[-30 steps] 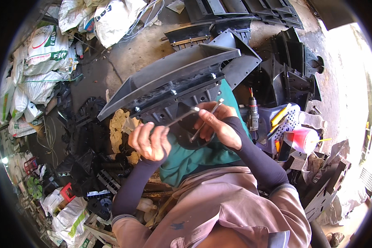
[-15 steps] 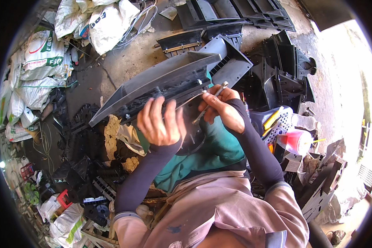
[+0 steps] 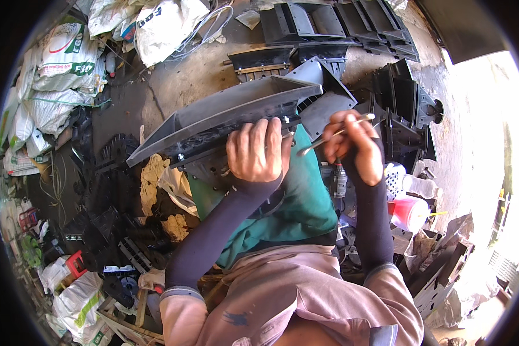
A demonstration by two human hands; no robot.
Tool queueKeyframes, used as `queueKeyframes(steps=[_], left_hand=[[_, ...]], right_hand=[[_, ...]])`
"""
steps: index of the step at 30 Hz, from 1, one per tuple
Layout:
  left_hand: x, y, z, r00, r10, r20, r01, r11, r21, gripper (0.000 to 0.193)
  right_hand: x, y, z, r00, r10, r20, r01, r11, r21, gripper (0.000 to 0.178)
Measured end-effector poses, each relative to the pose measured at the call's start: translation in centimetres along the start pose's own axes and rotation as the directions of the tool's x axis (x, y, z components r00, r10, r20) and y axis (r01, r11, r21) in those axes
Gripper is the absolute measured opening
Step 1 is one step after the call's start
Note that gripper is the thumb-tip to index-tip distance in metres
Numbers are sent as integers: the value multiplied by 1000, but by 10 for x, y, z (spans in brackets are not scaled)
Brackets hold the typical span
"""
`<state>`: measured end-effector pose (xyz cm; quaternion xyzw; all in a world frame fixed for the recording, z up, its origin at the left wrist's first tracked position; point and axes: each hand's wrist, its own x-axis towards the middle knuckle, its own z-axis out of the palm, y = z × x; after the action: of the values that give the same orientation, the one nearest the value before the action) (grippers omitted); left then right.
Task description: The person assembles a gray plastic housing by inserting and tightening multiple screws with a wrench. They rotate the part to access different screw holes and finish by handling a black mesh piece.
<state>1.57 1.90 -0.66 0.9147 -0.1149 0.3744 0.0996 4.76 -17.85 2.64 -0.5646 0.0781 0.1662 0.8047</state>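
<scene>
A large black trough-shaped part [image 3: 213, 118] with flared grey-black sides rests tilted across my lap, over a green cloth [image 3: 311, 193]. A bolt with a nut [image 3: 180, 157] shows along its near flange. My left hand [image 3: 255, 153] is closed at that flange, the fingers curled around a slim metal tool [image 3: 289, 135]; most of that tool is hidden by the hand. To the right, apart from the part, my right hand [image 3: 354, 141] grips a wrench [image 3: 323, 140] slantwise between thumb and fingers.
Similar black parts [image 3: 305, 26] stand on the floor ahead and to the right. White sacks [image 3: 66, 57] pile up at left. On the right are a power tool [image 3: 339, 181], a cup of pink drink [image 3: 409, 212] and a clear bottle [image 3: 422, 186]. Cardboard scraps [image 3: 154, 184] lie beside my lap.
My left hand has moved right and closed at the flange. My right hand has drawn away to the right with the wrench, and the view has shifted slightly.
</scene>
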Motion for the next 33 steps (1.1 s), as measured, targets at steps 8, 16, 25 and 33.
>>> queueKeyframes(steps=[8, 16, 25, 33], left_hand=[[-1, -3, -1, 999, 27, 37, -26, 1000, -13, 33], [-6, -1, 8, 999, -21, -28, 20, 1000, -19, 30], [-21, -2, 14, 994, -82, -72, 77, 994, -72, 34], [-20, -2, 13, 995, -72, -72, 62, 988, -139, 34]], right_hand=[[12, 8, 0, 983, -183, 7, 165, 898, 408, 28], [32, 10, 5, 975, -183, 126, 135, 938, 320, 30], [-18, 20, 60, 754, -631, 182, 618, 588, -523, 13], [-25, -1, 59, 658, -675, 333, 713, 417, -563, 12]])
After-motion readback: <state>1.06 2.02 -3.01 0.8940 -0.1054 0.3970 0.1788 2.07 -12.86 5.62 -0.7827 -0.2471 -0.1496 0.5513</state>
